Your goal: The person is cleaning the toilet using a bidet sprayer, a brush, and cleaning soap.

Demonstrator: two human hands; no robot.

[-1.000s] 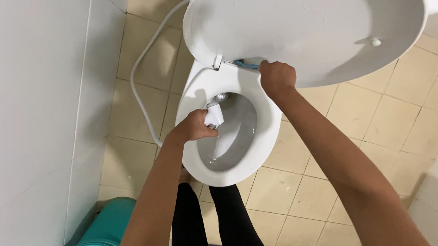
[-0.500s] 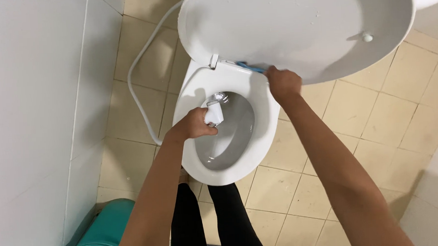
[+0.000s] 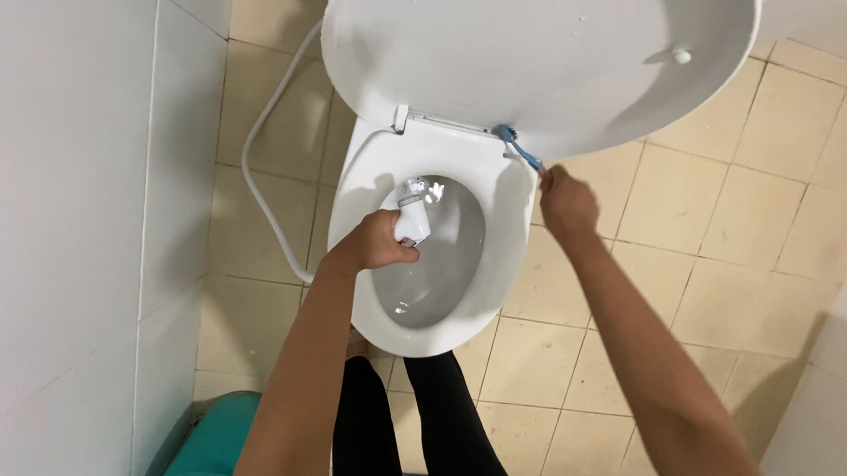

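Closest in, black-clad legs point(image 3: 405, 432) are seen standing on the tan tiled floor point(image 3: 693, 214), with a teal bin point(image 3: 199, 462) tucked by the white wall at the lower left. A bit further out, the left hand point(image 3: 375, 242) is wrapped around a white bidet sprayer point(image 3: 413, 221); its fingers point(image 3: 400, 254) are curled tight on the handle, and the chrome nozzle pokes out just past them, over the toilet bowl point(image 3: 434, 257). The sprayer's white hose point(image 3: 265, 169) is looped off to the side of that hand across the floor. The right hand point(image 3: 567, 204) is closed on a blue toothbrush point(image 3: 520, 148), pinched at its handle end; the bristle head is pressed just beyond the fingers, right at the hinge where the seat point(image 3: 505, 234) meets the raised lid point(image 3: 549, 48). Furthest away, the lid is tipped up and is dotted with droplets.
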